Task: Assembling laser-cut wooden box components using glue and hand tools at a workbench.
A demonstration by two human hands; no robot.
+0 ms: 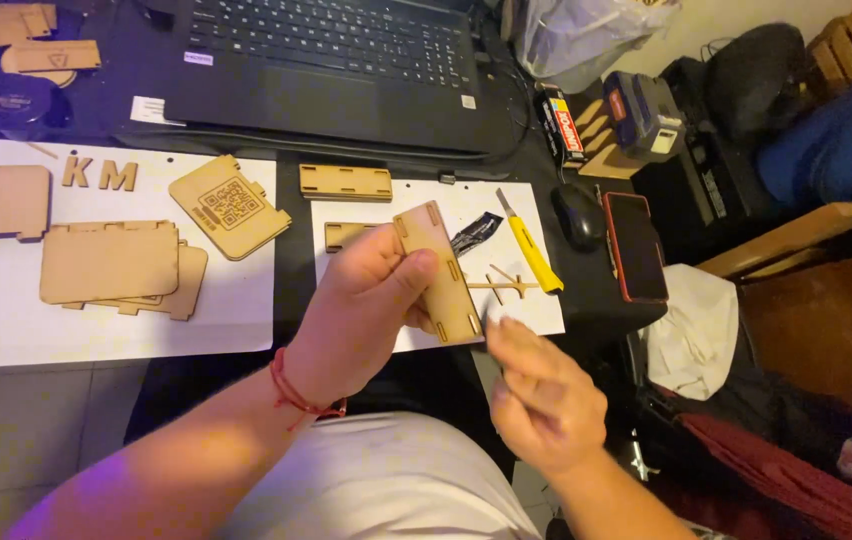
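While left hand [366, 300] grips slotted wooden panel [438, 272], right hand [541, 395] just below.

A dark desk [291, 290] fills the upper and middle view, under dim warm light with a violet tint at the bottom left corner. Pale floor tiles [16, 420] show below its near edge. A wooden board [786, 238] juts out beyond its right edge.

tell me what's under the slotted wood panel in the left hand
The slotted wood panel in the left hand hangs over a white paper sheet. Thin wooden strips and another small wood piece show beside it; anything directly beneath is covered.
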